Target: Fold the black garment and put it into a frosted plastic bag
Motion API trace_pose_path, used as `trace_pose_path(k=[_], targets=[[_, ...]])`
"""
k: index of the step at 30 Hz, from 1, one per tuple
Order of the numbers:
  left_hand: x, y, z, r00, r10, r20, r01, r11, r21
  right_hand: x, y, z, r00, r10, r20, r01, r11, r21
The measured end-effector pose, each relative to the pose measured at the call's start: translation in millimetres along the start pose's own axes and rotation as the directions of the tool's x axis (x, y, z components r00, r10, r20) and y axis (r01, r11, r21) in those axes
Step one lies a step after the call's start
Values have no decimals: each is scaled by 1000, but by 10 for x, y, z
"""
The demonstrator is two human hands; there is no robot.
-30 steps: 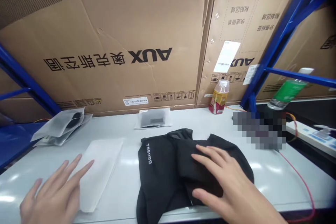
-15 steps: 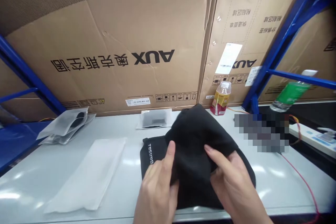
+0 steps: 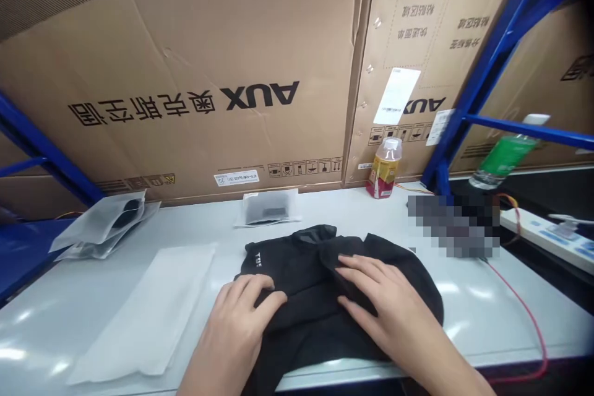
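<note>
– where is the black garment (image 3: 315, 306) placed?
– it is bunched at the near edge of the white table (image 3: 199, 223), with one part hung over that edge.
– how is it touched?
– its left side is covered by the left hand (image 3: 239, 315), fingers curled; whether anything is pinched cannot be told. its right side is overlaid by the right hand (image 3: 392, 303), fingers loosely spread.
– what is set around it?
– a white bag (image 3: 143, 309) to the left, a frosted pouch (image 3: 269, 207) behind, a bottle (image 3: 384, 173) at back right, then cartons (image 3: 185, 31).
</note>
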State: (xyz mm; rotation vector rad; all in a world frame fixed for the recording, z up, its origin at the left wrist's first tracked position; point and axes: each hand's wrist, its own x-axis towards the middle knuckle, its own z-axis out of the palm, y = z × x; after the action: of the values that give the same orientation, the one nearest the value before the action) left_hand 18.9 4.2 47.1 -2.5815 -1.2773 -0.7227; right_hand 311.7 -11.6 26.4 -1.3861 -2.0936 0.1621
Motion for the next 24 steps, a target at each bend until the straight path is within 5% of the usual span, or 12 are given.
trace_pose_path(k=[3, 6, 7, 12, 16, 19, 21, 24], targets=[[31, -116, -111, 993, 15, -116, -9, 998, 54, 41, 108, -71, 961, 220, -168, -181, 958, 222], [-69, -202, -222, 993, -52, -105, 66, 989, 134, -93, 397, -193, 788, 529, -315, -398, 828, 394], [-127, -214, -246, 996, -82, -40, 87, 987, 135, -162, 514, -233, 769, 558, -312, -432, 813, 390], [-386, -295, -254, 944, -123, 307, 128, 992, 2, -383, 901, -360, 911, 398, -105, -395, 917, 47], [-283, -491, -153, 925, -200, 323, 203, 979, 23, -214, 847, -373, 970, 212, -121, -220, 974, -54], [-33, -562, -92, 923, -187, 336, 186, 982, 35, 6, 791, -387, 993, 90, 80, -86, 995, -54], [135, -523, -117, 940, -154, 306, 166, 986, -13, 120, 798, -435, 974, 93, 207, -92, 996, -17], [329, -390, -261, 969, -136, 208, 158, 983, -93, 189, 851, -564, 962, 167, 217, -188, 979, 80]])
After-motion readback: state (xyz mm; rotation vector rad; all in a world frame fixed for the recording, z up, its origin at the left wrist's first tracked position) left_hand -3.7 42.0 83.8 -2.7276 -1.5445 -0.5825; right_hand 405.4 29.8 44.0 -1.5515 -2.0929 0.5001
